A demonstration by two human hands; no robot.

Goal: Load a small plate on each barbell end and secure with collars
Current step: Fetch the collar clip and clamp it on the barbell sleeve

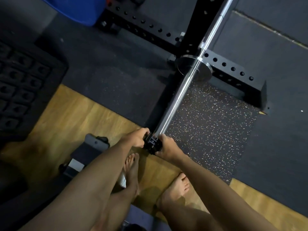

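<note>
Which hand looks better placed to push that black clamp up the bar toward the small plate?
Probably the right hand. It wraps the collar from behind, at the sleeve's tip, so it could push toward the plate. The left hand only pinches the collar's side, likely steadying it.

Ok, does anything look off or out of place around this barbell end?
Nothing damaged or spilled. Both hands, left and right, hold the black collar at the sleeve tip, far from the small plate, so the plate isn't secured yet.
</note>
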